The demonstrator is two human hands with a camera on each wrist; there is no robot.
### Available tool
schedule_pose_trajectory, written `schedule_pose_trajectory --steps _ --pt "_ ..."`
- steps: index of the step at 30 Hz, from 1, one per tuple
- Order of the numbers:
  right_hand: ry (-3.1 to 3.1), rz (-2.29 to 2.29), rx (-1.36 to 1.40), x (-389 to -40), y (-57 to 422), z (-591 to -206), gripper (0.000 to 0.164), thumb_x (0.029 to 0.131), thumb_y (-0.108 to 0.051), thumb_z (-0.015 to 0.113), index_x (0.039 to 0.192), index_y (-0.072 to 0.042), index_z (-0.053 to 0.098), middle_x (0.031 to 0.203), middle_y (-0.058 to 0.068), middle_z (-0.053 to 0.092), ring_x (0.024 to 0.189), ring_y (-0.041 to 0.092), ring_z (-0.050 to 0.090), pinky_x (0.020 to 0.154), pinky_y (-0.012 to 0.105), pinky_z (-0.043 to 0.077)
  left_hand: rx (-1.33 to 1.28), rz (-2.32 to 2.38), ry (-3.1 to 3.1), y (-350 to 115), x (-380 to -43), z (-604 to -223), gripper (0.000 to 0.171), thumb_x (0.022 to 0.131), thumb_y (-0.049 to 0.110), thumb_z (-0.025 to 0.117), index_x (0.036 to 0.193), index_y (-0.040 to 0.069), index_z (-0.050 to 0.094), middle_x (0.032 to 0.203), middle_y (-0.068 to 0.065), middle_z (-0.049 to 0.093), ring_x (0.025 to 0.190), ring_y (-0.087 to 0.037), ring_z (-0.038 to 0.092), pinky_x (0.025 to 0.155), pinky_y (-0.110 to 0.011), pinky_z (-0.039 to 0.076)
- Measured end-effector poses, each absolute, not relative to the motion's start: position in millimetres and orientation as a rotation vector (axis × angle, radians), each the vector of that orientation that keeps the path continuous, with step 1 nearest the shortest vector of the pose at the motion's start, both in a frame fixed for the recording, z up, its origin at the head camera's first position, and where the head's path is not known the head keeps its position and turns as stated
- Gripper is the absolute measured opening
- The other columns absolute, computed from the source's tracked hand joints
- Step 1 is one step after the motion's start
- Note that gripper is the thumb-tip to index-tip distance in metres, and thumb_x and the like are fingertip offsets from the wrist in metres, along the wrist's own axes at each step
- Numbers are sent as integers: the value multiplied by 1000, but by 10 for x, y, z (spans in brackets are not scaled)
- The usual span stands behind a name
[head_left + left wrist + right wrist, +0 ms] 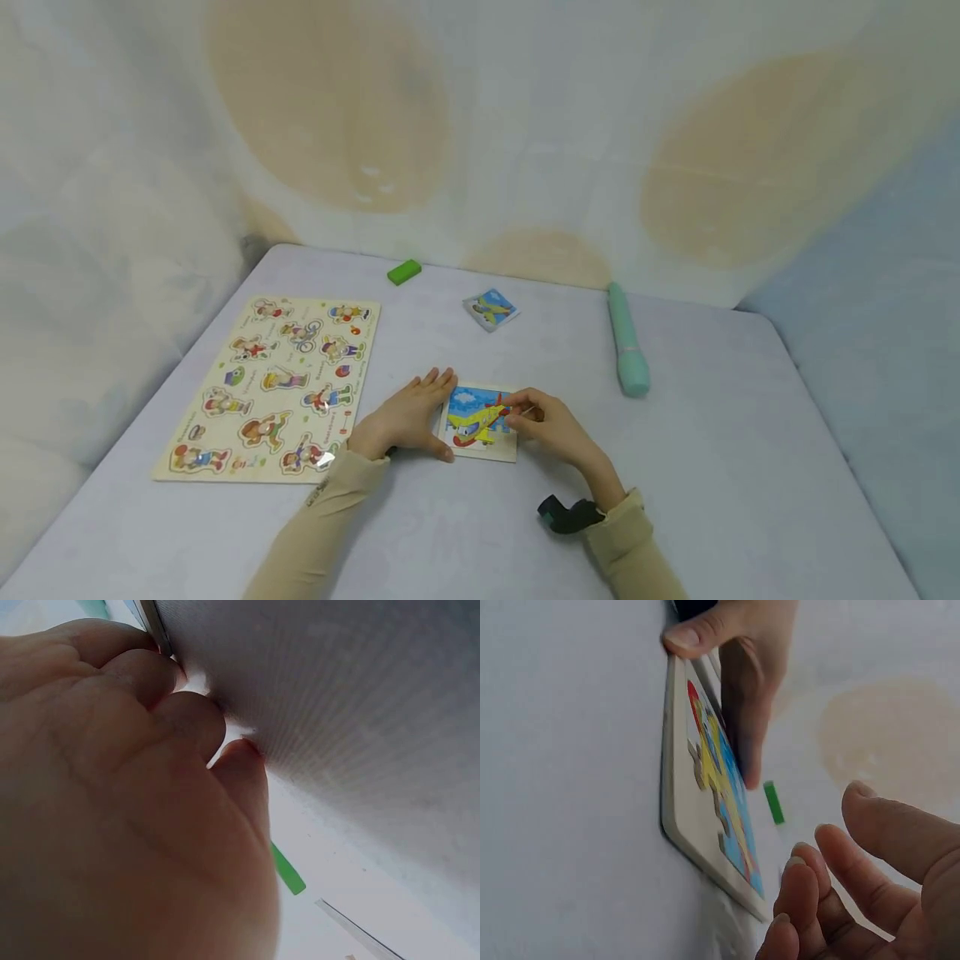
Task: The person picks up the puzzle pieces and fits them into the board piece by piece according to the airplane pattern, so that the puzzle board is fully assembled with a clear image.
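Note:
A small wooden jigsaw puzzle (pixel 478 421) with a yellow airplane on blue sky lies before me; bare wood shows at its lower right. My left hand (pixel 408 419) lies spread along its left side. In the right wrist view the left thumb (pixel 694 636) touches a corner of the board, and the fingers stretch along it. At the puzzle's right side hovers my right hand (pixel 551 423), its fingers loosely bent. Between its thumb and fingertips nothing is seen in the right wrist view.
A larger wooden picture board (pixel 281 392) with cartoon figures lies at the left. Farther back are a green block (pixel 404 272) and a small airplane picture card (pixel 491 309). At the right lies a mint-green, long-handled object (pixel 628 342). Cloth walls border the table's back and sides.

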State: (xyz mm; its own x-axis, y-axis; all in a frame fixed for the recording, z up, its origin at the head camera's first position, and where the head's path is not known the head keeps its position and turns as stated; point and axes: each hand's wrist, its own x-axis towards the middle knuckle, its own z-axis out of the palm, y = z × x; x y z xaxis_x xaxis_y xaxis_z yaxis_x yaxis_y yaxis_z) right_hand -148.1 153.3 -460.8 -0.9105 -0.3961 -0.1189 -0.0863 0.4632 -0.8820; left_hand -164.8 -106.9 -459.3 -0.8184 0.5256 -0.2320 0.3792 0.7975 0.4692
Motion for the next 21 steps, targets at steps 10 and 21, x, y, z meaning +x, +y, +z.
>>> schedule_pose_trajectory --steps 10,21 --pt "2613 -1262 -203 -1435 2151 -4452 34 93 -22 64 123 -6 61 107 11 64 93 19 61 71 26 50 680 541 2640 -1069 -1670 -4600 117 65 44 87 153 3 22 162 -13 14 152 -31 9 124 -48 11" --pt "2603 -1082 -95 -1315 2345 -4342 37 79 -11 77 111 1 62 101 13 65 93 24 62 73 30 51 693 564 2634 -1057 -1655 -4598 117 65 42 87 153 0 22 162 -16 15 151 -34 10 124 -50 12"
